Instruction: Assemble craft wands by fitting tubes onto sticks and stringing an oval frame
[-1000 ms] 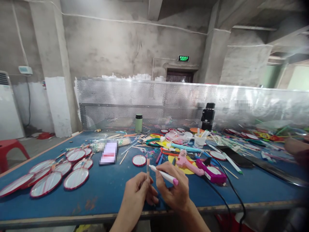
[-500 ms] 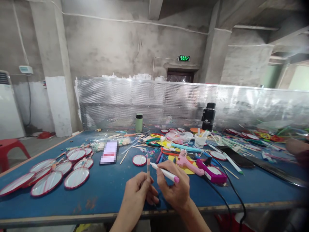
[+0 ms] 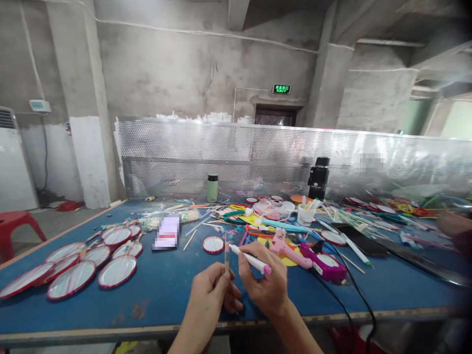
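My left hand (image 3: 212, 290) pinches a short flat wooden stick (image 3: 227, 263), held upright between thumb and fingers. Part of the stick's upper end looks pinkish. My right hand (image 3: 263, 278) grips a white marker (image 3: 254, 261) with a pink end, its tip pointing left, close beside the stick; whether it touches cannot be made out. Just beyond the stick lies a small round disc with a red rim (image 3: 213, 244). Both hands are above the front of the blue table (image 3: 162, 290).
Several red-rimmed round discs (image 3: 117, 271) lie at the left, near a phone (image 3: 166, 232). Right of my hands are a pink glue gun (image 3: 289, 250), a purple device (image 3: 324, 261) and black cables. Behind stand a green bottle (image 3: 212, 189), a white cup (image 3: 305, 215) and a black thermos (image 3: 318, 179).
My right hand and the marker have shifted slightly left and up beside the stick. The left hand holds nearly the same place.
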{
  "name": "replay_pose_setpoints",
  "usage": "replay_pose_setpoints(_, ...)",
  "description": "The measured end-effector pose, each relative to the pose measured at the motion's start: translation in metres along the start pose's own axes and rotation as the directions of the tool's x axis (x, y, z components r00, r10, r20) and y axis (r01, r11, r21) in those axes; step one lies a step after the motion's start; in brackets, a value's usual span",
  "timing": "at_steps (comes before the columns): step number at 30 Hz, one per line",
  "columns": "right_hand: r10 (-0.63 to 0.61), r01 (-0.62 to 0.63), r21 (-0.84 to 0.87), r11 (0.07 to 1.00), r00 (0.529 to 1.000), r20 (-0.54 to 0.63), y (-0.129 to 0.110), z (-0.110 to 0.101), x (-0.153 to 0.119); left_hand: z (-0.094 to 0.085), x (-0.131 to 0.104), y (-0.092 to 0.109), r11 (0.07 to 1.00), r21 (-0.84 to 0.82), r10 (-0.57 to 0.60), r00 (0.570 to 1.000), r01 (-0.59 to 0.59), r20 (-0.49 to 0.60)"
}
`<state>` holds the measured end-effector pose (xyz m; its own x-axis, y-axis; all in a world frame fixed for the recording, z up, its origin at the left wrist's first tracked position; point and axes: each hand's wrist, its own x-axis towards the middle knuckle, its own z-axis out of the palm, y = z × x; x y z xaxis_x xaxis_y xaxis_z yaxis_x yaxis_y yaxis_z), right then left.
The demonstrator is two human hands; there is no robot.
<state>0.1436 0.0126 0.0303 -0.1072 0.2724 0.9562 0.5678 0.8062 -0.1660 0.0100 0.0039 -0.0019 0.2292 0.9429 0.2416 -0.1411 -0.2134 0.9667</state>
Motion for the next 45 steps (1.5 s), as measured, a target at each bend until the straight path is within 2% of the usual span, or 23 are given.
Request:
replay_pose_setpoints(18,-0.003,0.001,0.037,0.999,0.999,0.044,0.0004,0.0005,0.0004,-0.0015,0.0013,-0.0029,1.000,-0.004,0.005,1.000,-0.005,0.017)
replay_pose_setpoints(33,-0.002,0.002,0.001,1.000,1.000,-0.010,0.0008,-0.0001,0.0027,0.0004,0.0000,-0.0031,0.998,-0.054,-0.013,1.000,0.013,-0.003)
replay_pose_setpoints(45,0.028,-0.028,-0.036,0.999,0.999,-0.021,0.0034,-0.0001,0.0000,0.0002,-0.0003,-0.0016,1.000,-0.018,-0.011,1.000,0.011,-0.016)
